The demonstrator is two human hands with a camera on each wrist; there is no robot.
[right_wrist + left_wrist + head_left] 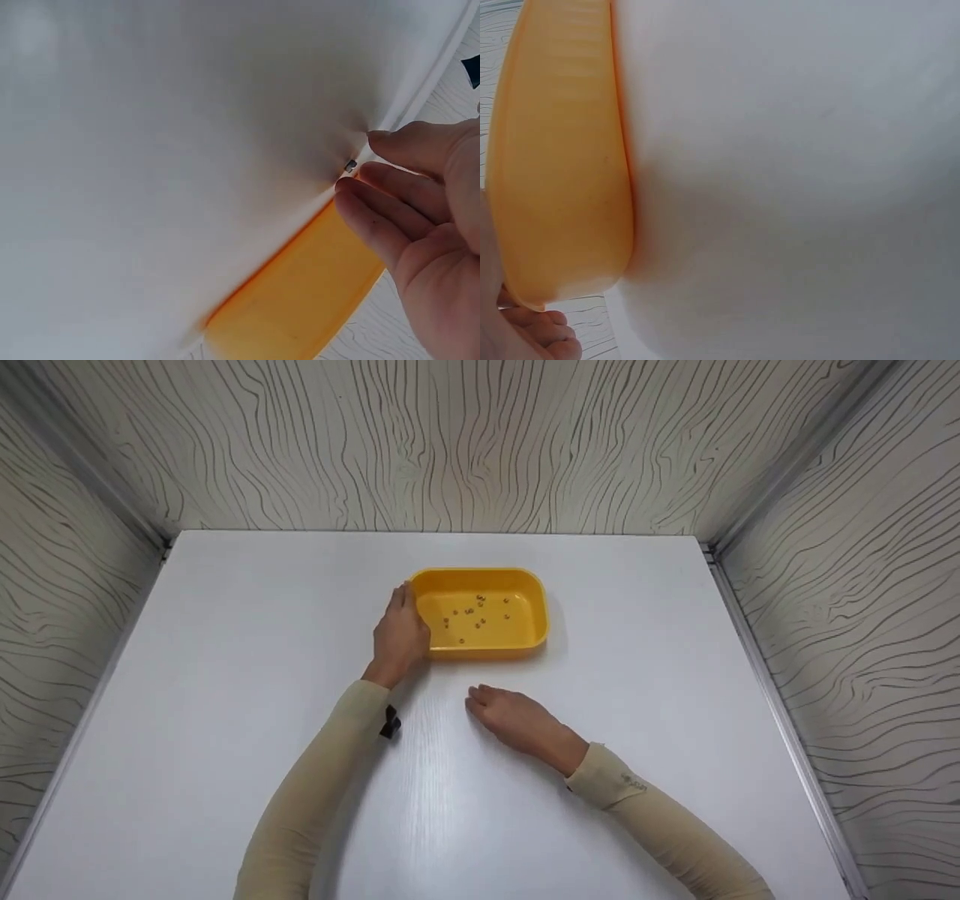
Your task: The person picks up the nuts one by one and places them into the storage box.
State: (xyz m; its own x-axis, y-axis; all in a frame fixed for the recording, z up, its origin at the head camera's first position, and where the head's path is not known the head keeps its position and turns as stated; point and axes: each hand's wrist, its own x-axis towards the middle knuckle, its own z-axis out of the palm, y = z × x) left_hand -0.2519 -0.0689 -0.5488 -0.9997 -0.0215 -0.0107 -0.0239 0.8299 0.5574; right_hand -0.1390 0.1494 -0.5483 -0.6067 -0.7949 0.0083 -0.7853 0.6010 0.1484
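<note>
A yellow plastic tub (487,654) with rounded corners stands on the white table, several small shiny metal pieces (480,611) scattered over its floor. My left hand (403,634) grips the tub's left end. In the left wrist view its curled fingers (547,330) show past the tub's end. My right hand (519,721) is low over the table, in front of the tub. Seen from the right wrist, a small silvery piece (350,166) lies between the thumb and the fingertips, which stand apart around it.
The white table (225,660) has a wall with a wavy wood-grain pattern (480,442) behind it and more on both sides. Metal rails (780,697) run along the table's side edges. A black strap end (391,723) sticks out by the left wrist.
</note>
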